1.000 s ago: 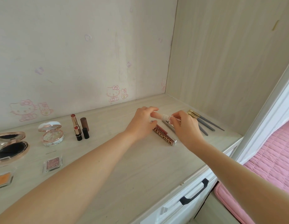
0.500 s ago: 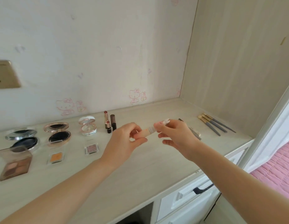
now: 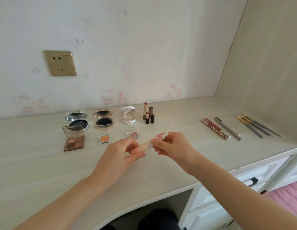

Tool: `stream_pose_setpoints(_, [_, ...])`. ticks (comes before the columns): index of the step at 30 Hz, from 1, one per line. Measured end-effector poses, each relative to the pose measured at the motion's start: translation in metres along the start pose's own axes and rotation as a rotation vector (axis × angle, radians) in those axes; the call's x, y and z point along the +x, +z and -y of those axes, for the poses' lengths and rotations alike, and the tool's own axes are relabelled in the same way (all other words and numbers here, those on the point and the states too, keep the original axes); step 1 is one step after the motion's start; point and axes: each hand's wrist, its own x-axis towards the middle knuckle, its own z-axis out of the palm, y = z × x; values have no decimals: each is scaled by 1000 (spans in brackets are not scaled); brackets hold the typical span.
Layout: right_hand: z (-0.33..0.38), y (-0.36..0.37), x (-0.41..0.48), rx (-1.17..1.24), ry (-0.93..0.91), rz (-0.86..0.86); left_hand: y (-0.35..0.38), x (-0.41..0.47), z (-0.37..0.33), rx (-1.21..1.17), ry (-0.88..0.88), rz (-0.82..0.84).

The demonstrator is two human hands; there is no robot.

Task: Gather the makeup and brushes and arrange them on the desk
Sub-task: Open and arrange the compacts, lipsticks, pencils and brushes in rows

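Both hands, left (image 3: 118, 157) and right (image 3: 173, 147), grip one small tube (image 3: 145, 146) above the desk (image 3: 45, 171).

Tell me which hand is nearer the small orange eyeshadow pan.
Left. The left hand sits just in front and to the right of the orange pan; the right hand is farther right, beyond the tube both hold.

Matt pale wood-grain desk (image 3: 45, 171); glossy metallic compacts (image 3: 76, 115); clear glossy plastic eyeshadow pots (image 3: 104, 139); brushed gold socket plate (image 3: 60, 63).
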Motion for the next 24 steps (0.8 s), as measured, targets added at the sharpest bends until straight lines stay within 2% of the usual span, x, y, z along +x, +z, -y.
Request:
stream_pose_setpoints(7, [0, 28, 4, -37, -25, 132, -23, -21, 22, -116, -98, 91])
stream_pose_setpoints(12, [3, 40, 8, -35, 20, 86, -21, -28, 26, -204, -87, 1])
stream_pose_setpoints(17, [2, 47, 11, -61, 49, 74, -20, -29, 27, -137, -54, -69])
stream_pose_setpoints(24, [11, 38, 13, -61, 12, 250, -20, -30, 37, -17, -6, -81])
